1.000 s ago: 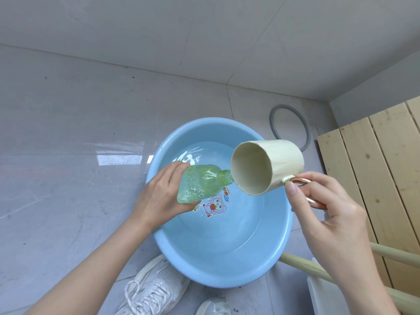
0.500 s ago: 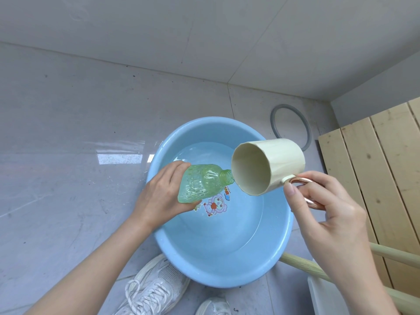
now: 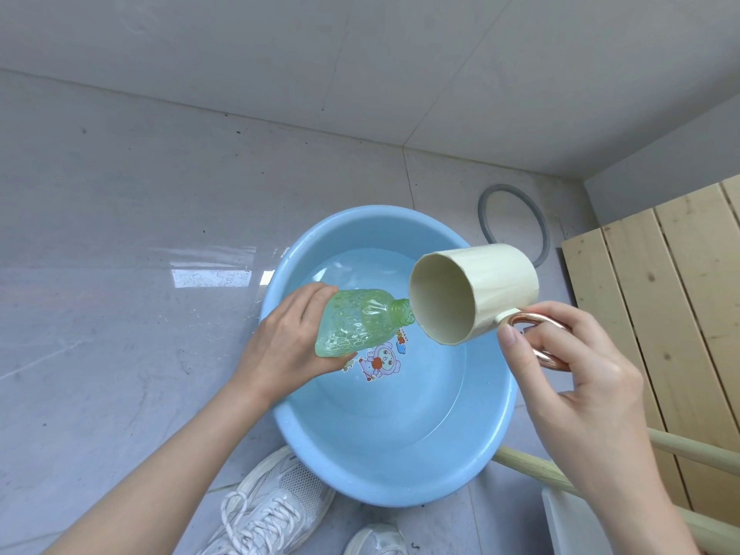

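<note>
Two hands over basin (image 3: 400,490) (blue): left (image 3: 288,342) round bottle (image 3: 356,320), right (image 3: 580,378) round mug handle (image 3: 524,316).

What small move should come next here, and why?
Probably tilt the green bottle further with the left hand: its open neck sits at the rim of the cream mug, which the right hand holds sideways by its copper handle over the blue basin, and the mug looks empty.

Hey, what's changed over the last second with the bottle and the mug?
Nothing visible. The left hand still grips the green bottle, tipped toward the mug, which the right hand still holds by its handle over the blue basin.
</note>
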Demonstrator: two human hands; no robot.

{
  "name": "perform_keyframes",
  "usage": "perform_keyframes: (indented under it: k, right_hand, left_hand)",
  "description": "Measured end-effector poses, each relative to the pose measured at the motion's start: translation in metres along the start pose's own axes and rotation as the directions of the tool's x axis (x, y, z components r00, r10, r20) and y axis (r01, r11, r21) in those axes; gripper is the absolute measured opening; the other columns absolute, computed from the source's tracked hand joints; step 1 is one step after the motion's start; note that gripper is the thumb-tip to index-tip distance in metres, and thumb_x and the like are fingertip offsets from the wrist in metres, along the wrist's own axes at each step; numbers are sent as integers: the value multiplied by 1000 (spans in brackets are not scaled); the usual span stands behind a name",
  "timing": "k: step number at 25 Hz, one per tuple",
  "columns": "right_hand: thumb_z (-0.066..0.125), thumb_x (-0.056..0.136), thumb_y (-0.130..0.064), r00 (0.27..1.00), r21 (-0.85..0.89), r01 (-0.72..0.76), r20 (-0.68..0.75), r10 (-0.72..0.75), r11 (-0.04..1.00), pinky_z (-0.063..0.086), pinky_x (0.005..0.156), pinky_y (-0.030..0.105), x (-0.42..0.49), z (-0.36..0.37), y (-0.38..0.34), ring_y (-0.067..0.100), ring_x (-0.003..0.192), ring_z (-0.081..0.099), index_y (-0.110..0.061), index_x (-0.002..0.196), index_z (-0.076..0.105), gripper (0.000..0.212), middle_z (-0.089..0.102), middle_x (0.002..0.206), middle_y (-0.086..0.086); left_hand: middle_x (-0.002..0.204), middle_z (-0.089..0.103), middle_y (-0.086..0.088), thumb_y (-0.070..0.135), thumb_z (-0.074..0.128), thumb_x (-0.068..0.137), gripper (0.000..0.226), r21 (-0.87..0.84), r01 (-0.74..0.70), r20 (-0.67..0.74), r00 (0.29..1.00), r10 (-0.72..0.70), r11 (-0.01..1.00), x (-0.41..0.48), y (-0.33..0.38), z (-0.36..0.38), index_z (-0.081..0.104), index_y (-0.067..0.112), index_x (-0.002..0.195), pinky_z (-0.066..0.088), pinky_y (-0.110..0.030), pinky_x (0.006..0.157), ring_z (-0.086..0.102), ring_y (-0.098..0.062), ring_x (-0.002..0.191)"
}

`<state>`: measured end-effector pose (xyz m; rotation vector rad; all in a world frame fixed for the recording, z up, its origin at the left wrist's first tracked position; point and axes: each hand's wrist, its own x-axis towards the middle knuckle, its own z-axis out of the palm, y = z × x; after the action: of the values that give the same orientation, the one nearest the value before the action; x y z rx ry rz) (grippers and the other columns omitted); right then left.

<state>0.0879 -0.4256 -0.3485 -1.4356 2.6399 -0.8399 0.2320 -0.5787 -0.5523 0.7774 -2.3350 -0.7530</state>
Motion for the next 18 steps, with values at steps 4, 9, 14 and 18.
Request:
perform_keyframes:
  k: [4, 9, 14, 18]
  right_hand:
    - [53, 87, -39, 1000, -22, 24, -9, -24, 999, 39, 77, 1, 0, 1, -1, -4, 87, 55, -18, 65, 57, 30, 59, 99, 6]
    - [54, 88, -37, 999, -53, 51, -12, -52, 997, 40, 78, 3, 1, 2, 0, -5, 89, 54, -13, 65, 59, 33, 58, 100, 6]
    - [53, 89, -36, 995, -85, 95, -12, -96, 992, 45, 76, 13, 0, 4, 2, 3, 89, 55, -11, 66, 60, 35, 58, 101, 6]
    - [53, 89, -37, 992, -111, 124, -22, -127, 986, 48, 75, 29, -1, 4, 3, 9, 86, 55, -9, 65, 60, 38, 58, 102, 8]
  left_hand:
    - [116, 61, -12, 40, 88, 57, 82, -14, -8, -2, 1000, 8, 1000, 1, 0, 0, 51, 4, 121, 36, -26, 94, 49, -21, 109]
    - [116, 61, -13, 40, 86, 58, 82, -19, -17, -5, 1000, 17, 1000, 0, 0, 0, 50, 4, 121, 36, -26, 95, 48, -20, 110]
    - [114, 61, -13, 41, 85, 58, 80, -12, -19, -8, 1000, 19, 1000, 1, 1, -1, 51, 2, 120, 36, -27, 94, 48, -20, 109]
    - [115, 61, -12, 42, 85, 60, 79, -13, -20, -5, 1000, 20, 1000, 1, 2, -2, 52, 2, 120, 37, -26, 93, 48, -20, 110]
